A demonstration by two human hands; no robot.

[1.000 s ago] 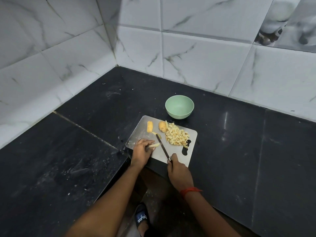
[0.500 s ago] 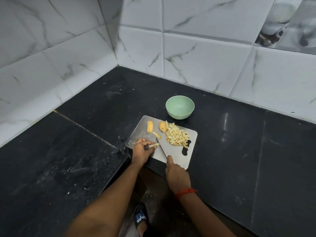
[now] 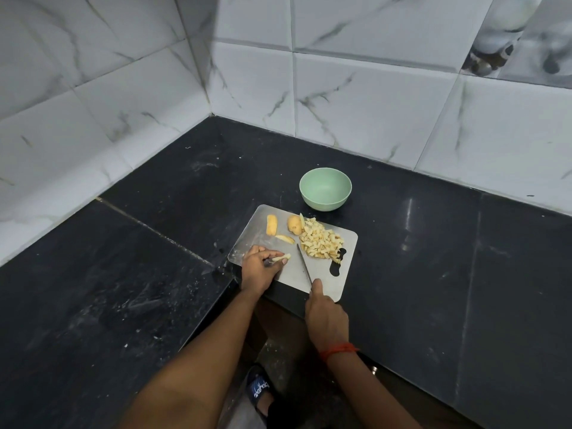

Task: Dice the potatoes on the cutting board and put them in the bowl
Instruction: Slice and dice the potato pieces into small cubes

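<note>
A grey cutting board (image 3: pixel 322 274) lies at the counter's front edge. On its near left corner my left hand (image 3: pixel 258 269) pins a thin potato strip (image 3: pixel 281 258) under its fingertips. My right hand (image 3: pixel 325 317) grips a knife (image 3: pixel 304 265); the blade lies just right of the strip, apart from it. A heap of diced potato (image 3: pixel 320 242) covers the board's right side. Two potato chunks (image 3: pixel 271 225) (image 3: pixel 294 224) and a small slice (image 3: pixel 285 239) lie at the far side. The green bowl (image 3: pixel 325 188) stands empty behind the board.
The black stone counter (image 3: pixel 148 274) runs into a corner of white marble-look tiled walls (image 3: pixel 356 97). The counter's front edge (image 3: pixel 278 300) sits under the board's near corner. Below it, a foot in a blue sandal (image 3: pixel 258 390) shows on the floor.
The knife blade has shifted a little right, away from the strip, and my right hand has drawn back slightly. My left hand stays on the strip.
</note>
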